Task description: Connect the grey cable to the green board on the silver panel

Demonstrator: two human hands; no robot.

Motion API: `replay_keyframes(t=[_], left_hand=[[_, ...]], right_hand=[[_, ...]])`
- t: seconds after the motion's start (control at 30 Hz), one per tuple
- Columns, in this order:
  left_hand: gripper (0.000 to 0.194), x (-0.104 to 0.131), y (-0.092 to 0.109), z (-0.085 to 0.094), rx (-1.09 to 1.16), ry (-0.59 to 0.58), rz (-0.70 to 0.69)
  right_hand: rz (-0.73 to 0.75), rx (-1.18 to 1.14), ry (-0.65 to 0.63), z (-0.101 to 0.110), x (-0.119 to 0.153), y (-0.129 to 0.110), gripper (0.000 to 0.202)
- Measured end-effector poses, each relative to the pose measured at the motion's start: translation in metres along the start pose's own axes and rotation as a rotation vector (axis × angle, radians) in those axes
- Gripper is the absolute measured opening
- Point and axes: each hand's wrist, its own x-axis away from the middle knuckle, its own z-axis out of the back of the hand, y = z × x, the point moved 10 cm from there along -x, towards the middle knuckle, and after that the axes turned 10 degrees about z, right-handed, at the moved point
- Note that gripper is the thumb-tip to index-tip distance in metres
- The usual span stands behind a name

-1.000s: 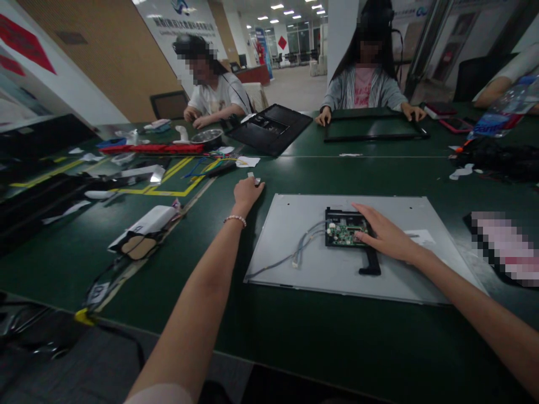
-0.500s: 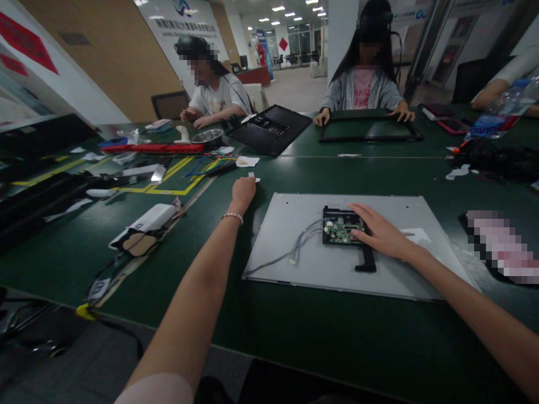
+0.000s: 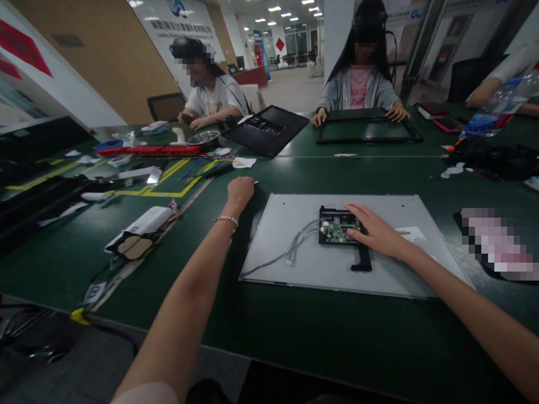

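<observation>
While right hand (image 3: pixel 374 230) is resting, grip loosely spread, on green circuit board (image 3: pixel 334 231) in black plastic bracket (image 3: pixel 362 260) atop flat grey metal panel (image 3: pixel 303 275), left hand (image 3: pixel 240 193) is lying curled beside it on dark-green surface (image 3: pixel 295 325), hold unclear.

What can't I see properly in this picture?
In the head view:
Small pale piece at the bare left hand: mostly hidden by that hand.
Green circuit board: right part covered by the bare right hand.
White paper label on the flat grey panel: any print is too small.
Clear plastic bottle: cut off by the right edge.
</observation>
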Motion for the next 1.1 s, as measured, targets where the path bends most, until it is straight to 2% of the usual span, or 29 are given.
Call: replay_keyframes(t=[0.1,0.23,0.37,0.47,0.6,0.8,0.97,1.1], left_hand=[[0.036,0.019,0.011,0.024,-0.017,0.057,-0.058],[0.035,0.066,0.036,0.050,-0.004,0.083,-0.178],[0.033,0.113,0.065,0.054,-0.007,0.008,-0.302],[0.034,0.135,0.080,0.051,0.007,-0.036,-0.348],[0.033,0.151,0.090,0.053,0.031,-0.024,-0.392],[0.028,0.167,0.102,0.075,0.086,0.124,-0.489],[0.030,0.177,0.118,0.080,0.099,0.081,-0.532],[0.032,0.173,0.131,0.090,0.124,0.033,-0.509]], right_hand=[[-0.007,-0.005,-0.008,0.000,0.000,0.000,0.065],[-0.020,-0.005,-0.012,0.000,0.002,0.000,0.067],[-0.014,0.002,-0.008,0.000,0.003,0.000,0.068],[-0.012,0.009,-0.016,0.000,0.002,0.000,0.068],[-0.007,0.006,-0.007,0.001,0.001,-0.002,0.068],[-0.009,-0.010,0.008,0.003,0.001,-0.004,0.071],[-0.007,-0.016,0.011,0.004,0.001,-0.004,0.072],[-0.011,-0.026,0.008,0.004,0.001,-0.005,0.071]])
